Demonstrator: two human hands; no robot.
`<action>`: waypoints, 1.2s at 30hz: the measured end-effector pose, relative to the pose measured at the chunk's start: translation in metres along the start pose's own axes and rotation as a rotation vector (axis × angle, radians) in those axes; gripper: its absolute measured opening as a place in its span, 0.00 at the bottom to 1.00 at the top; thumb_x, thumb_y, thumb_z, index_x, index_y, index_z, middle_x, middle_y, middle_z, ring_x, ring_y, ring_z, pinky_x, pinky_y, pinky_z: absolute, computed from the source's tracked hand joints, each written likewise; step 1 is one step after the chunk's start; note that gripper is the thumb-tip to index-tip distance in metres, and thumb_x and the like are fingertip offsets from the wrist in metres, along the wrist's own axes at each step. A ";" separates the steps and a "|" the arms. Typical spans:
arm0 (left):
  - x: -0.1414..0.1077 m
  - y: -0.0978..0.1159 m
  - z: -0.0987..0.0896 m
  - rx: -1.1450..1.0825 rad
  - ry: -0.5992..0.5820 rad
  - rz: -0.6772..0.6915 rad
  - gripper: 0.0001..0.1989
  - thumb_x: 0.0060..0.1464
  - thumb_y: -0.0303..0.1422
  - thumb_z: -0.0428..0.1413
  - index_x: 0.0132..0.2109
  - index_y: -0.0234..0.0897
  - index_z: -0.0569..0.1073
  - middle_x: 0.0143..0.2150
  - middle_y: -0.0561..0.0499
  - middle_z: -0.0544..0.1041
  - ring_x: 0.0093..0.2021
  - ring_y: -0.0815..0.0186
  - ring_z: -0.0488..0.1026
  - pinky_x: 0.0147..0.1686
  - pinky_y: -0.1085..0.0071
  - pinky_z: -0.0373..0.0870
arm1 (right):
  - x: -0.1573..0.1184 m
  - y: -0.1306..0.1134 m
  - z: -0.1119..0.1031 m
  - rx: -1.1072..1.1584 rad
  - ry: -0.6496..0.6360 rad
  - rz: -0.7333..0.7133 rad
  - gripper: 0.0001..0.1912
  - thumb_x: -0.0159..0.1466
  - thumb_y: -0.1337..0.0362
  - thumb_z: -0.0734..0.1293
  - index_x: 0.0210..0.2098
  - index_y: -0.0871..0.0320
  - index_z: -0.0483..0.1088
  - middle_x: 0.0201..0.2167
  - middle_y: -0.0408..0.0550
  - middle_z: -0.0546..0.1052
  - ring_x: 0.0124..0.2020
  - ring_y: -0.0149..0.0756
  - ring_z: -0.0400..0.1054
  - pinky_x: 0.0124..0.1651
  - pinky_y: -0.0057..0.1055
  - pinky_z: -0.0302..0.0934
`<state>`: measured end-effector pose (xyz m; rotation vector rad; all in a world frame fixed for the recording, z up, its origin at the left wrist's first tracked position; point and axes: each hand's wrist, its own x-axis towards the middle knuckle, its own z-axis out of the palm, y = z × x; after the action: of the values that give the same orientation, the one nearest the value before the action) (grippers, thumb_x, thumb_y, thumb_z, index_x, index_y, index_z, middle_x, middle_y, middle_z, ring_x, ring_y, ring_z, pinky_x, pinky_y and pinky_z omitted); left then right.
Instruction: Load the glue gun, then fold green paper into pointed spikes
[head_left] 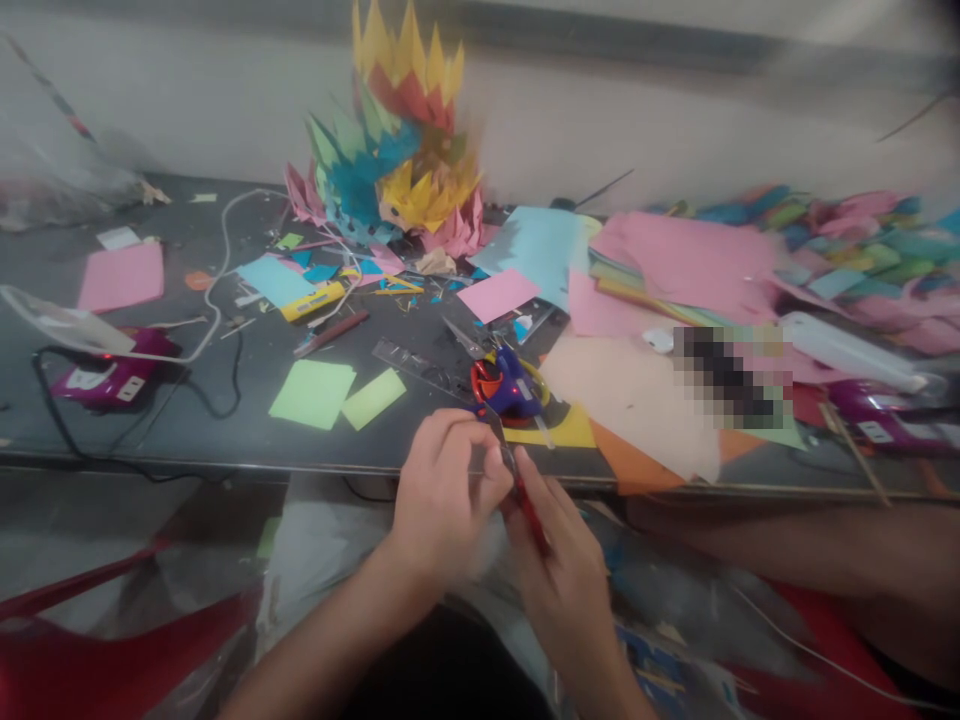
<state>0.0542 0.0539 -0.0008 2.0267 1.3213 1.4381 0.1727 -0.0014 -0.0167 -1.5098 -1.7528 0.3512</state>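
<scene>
My right hand (562,560) is closed around a slim red-handled utility knife (534,522), its dark blade pointing up and away from me. Beside the blade, my left hand (450,490) has thumb and forefinger pinched together; anything between them is too small to make out. Both hands are held close together just off the desk's front edge. Right beyond them lie scissors with orange handles (486,382) and a blue tool (517,385) whose kind is unclear. A clear ruler (420,368) sits to their left. Green paper squares (313,393) rest farther left.
Folded-paper models (405,170) stand at the back of the dark desk (247,400). Pink sheets (682,260) and a cream sheet (630,385) cover the right side. Purple-based lamps (120,375) stand at both ends. Another person's arm (810,545) reaches in at right.
</scene>
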 end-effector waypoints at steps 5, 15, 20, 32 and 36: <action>0.001 0.002 -0.002 -0.026 -0.018 -0.041 0.05 0.57 0.28 0.47 0.33 0.36 0.65 0.34 0.48 0.68 0.38 0.66 0.67 0.35 0.70 0.67 | -0.003 0.003 0.000 0.033 -0.014 0.010 0.27 0.63 0.70 0.59 0.61 0.49 0.55 0.46 0.49 0.73 0.44 0.35 0.70 0.39 0.29 0.68; 0.000 0.001 -0.011 -0.406 -0.049 -0.173 0.08 0.53 0.23 0.43 0.28 0.37 0.59 0.31 0.51 0.63 0.32 0.68 0.62 0.31 0.71 0.60 | -0.001 -0.003 -0.003 0.379 -0.009 0.324 0.19 0.63 0.60 0.61 0.54 0.49 0.65 0.47 0.48 0.75 0.44 0.37 0.71 0.40 0.32 0.68; -0.001 -0.010 -0.014 -0.597 -0.005 -0.293 0.12 0.51 0.22 0.42 0.22 0.37 0.55 0.27 0.52 0.61 0.28 0.69 0.59 0.26 0.71 0.55 | -0.002 -0.010 -0.007 0.761 0.002 0.589 0.19 0.62 0.54 0.62 0.50 0.52 0.67 0.27 0.44 0.76 0.21 0.28 0.67 0.20 0.23 0.63; -0.001 -0.009 0.001 -0.462 -0.335 -0.274 0.07 0.55 0.30 0.53 0.30 0.36 0.72 0.33 0.50 0.73 0.34 0.69 0.69 0.31 0.75 0.64 | -0.002 -0.014 -0.012 0.760 0.056 0.485 0.16 0.63 0.58 0.61 0.49 0.53 0.68 0.28 0.45 0.76 0.21 0.28 0.67 0.21 0.22 0.62; -0.006 -0.005 0.011 -0.455 -0.358 -0.208 0.06 0.54 0.27 0.53 0.37 0.36 0.75 0.39 0.48 0.75 0.40 0.67 0.71 0.35 0.73 0.68 | -0.003 -0.009 -0.013 0.509 0.135 0.324 0.15 0.63 0.61 0.62 0.49 0.51 0.69 0.35 0.46 0.78 0.31 0.33 0.72 0.33 0.29 0.68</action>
<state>0.0615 0.0543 -0.0121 1.6887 0.9217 1.0949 0.1752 -0.0103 -0.0035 -1.3932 -1.1907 0.7761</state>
